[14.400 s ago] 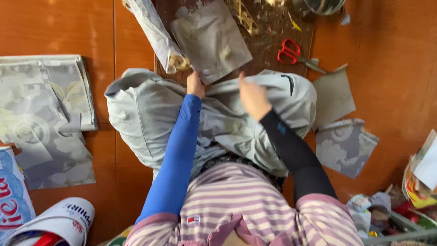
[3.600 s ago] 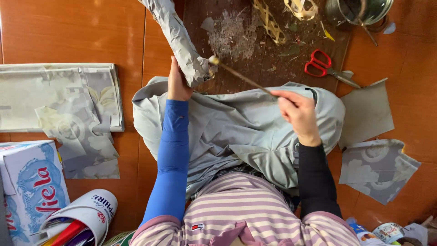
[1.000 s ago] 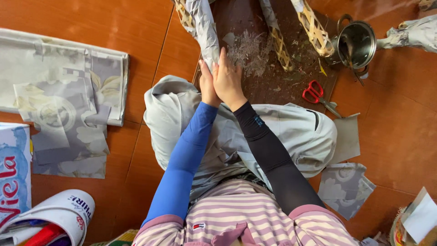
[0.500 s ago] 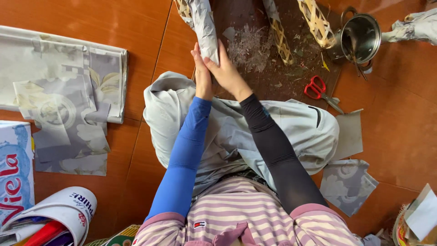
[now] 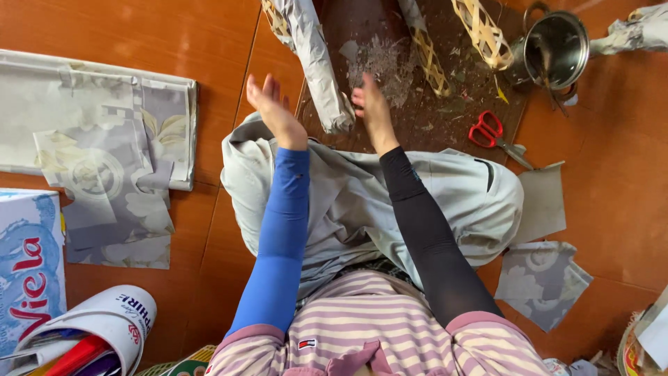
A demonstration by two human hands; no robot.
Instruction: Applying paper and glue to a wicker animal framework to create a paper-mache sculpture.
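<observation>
My left hand [image 5: 268, 104] is raised with the fingers spread, holding nothing, just left of a long roll wrapped in grey patterned paper [image 5: 316, 59]. My right hand [image 5: 369, 104] rests with fingers down on the dark board [image 5: 445, 111], just right of the roll's near end, and nothing is visibly in it. A grey cloth [image 5: 362, 202] covers my lap under both forearms. The left arm has a blue sleeve, the right a black one.
Red scissors [image 5: 490, 132] lie on the board's right part. A steel pot [image 5: 557, 49] stands at the top right beside woven strip pieces [image 5: 483, 31]. Sheets of grey patterned paper [image 5: 97, 146] lie left; cut pieces [image 5: 543, 282] lie right. A box and a tub sit bottom left.
Half a second ago both hands were pressed together on the roll's near end. Now they have parted: the left is lifted off to the left, the right is down on the board.
</observation>
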